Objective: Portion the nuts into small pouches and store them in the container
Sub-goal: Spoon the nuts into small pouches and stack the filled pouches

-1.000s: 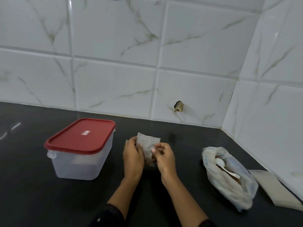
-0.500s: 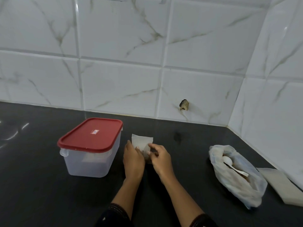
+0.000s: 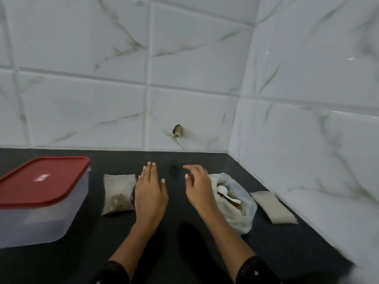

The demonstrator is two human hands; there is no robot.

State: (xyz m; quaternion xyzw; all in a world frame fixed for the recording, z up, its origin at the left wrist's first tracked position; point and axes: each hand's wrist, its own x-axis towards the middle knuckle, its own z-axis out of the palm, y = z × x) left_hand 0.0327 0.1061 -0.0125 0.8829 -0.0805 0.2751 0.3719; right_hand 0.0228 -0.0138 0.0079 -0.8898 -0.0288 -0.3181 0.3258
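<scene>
We count one clear container (image 3: 39, 218), its red lid (image 3: 41, 181) on, at the left of the dark counter (image 3: 184, 253). One filled pouch (image 3: 119, 193) lies flat just right of it, nuts gathered at its near end. One plastic bag (image 3: 244, 214) of nuts sits to the right with one white spoon (image 3: 223, 190) in its mouth. Farther right lies a flat pile of empty pouches (image 3: 272, 208); the blur keeps us from counting them.

Both hands are empty. The left hand (image 3: 150, 193) lies palm down with straight fingers, just beside the pouch, possibly touching its edge. The right hand (image 3: 200, 187) hangs loosely curved beside the bag.

Half a second ago both hands pinched the pouch between them; it now rests on the counter, released.
</scene>
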